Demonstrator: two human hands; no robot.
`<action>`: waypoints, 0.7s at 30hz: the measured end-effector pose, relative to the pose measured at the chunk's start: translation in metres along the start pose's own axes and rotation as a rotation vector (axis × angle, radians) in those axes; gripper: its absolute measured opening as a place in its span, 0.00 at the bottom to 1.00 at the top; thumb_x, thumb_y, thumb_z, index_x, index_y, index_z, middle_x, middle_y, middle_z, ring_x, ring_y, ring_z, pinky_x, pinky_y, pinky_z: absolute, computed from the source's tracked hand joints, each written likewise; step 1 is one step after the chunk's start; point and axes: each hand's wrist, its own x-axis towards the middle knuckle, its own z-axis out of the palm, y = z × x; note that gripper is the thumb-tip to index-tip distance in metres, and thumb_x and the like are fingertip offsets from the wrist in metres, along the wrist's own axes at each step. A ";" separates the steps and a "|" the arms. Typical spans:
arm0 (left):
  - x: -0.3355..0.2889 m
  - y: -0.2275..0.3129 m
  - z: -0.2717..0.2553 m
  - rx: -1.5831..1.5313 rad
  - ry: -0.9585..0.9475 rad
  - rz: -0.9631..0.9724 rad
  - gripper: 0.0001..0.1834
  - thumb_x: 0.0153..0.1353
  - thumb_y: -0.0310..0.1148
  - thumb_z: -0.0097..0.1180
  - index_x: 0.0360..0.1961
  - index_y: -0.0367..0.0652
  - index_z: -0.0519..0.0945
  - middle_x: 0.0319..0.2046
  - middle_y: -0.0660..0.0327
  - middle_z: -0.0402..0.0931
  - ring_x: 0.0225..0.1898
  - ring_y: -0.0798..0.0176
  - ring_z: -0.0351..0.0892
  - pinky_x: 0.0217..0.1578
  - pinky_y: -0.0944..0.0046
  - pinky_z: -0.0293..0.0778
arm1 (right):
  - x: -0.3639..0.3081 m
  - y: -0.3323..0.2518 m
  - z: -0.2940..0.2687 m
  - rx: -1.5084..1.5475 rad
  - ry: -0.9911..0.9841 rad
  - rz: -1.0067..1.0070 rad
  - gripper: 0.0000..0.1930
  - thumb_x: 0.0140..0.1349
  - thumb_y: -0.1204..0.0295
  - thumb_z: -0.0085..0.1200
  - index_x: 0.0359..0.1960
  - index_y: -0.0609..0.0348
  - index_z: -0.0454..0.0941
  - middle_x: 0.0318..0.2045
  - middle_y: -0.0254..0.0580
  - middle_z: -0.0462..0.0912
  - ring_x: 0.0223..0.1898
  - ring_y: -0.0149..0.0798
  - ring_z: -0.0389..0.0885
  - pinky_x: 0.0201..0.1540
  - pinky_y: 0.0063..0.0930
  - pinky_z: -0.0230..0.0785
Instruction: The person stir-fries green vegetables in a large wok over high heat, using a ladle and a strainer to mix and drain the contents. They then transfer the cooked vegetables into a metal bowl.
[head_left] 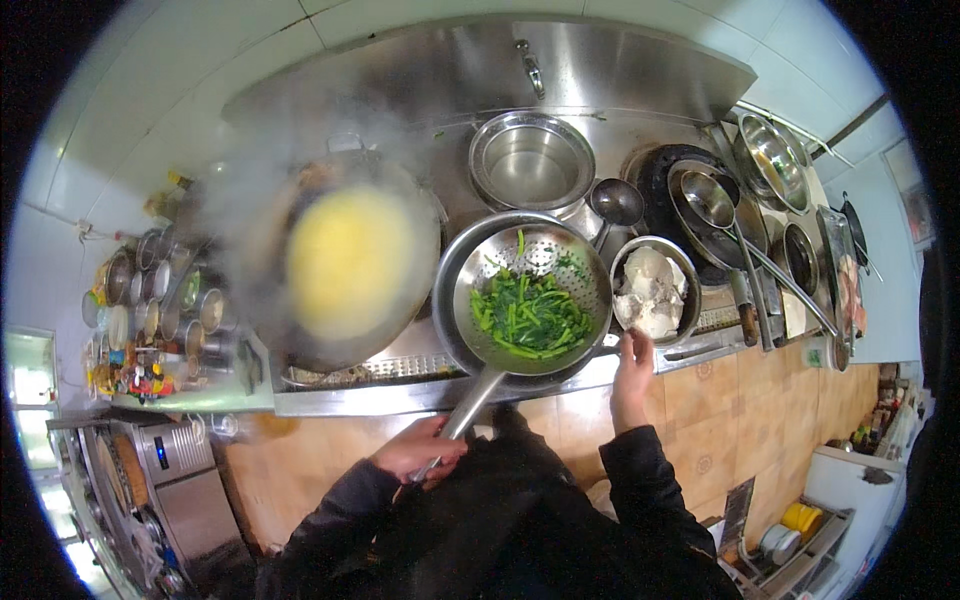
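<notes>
My left hand [425, 450] is wrapped around the long metal handle of a perforated strainer [487, 258]. Chopped green leafy vegetables [530, 315] lie in the strainer, which rests over a wide metal pan [448, 325]. At the pan's lower right, the fingers of my right hand [632, 380] are closed at the end of its short dark handle [606, 351]. Just beyond those fingers stands a metal bowl [690, 310] with whitish lumps [652, 295] in it. To the left, a big wok [400, 325] holds a yellow mass [350, 262], blurred by steam.
Behind the strainer stands a metal pot [480, 165] of clear liquid under a tap [530, 70]. A ladle [617, 203] lies beside it. On the right are a second wok [690, 215] with long-handled tools and more bowls [772, 160]. Seasoning containers [160, 300] crowd the left.
</notes>
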 end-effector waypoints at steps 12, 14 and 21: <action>-0.100 0.069 0.050 0.028 0.067 0.276 0.11 0.66 0.22 0.57 0.47 0.38 0.70 0.18 0.63 0.69 0.11 0.69 0.68 0.11 0.66 0.63 | -0.007 -0.028 0.048 0.372 -0.502 0.693 0.10 0.62 0.74 0.57 0.39 0.70 0.79 0.34 0.51 0.82 0.28 0.51 0.82 0.31 0.45 0.85; -0.112 0.069 0.048 0.047 0.129 0.329 0.10 0.65 0.22 0.57 0.45 0.37 0.70 0.16 0.63 0.68 0.11 0.68 0.68 0.11 0.66 0.64 | 0.002 -0.040 0.047 -0.117 -0.360 0.070 0.21 0.60 0.74 0.56 0.53 0.75 0.75 0.34 0.64 0.85 0.31 0.62 0.85 0.37 0.51 0.82; -0.141 0.051 0.050 0.002 0.193 0.435 0.10 0.64 0.23 0.56 0.43 0.36 0.69 0.15 0.61 0.68 0.10 0.67 0.67 0.11 0.65 0.65 | 0.025 -0.166 -0.002 -0.659 -0.089 -0.590 0.46 0.56 0.77 0.57 0.77 0.66 0.48 0.43 0.72 0.82 0.35 0.67 0.84 0.41 0.52 0.79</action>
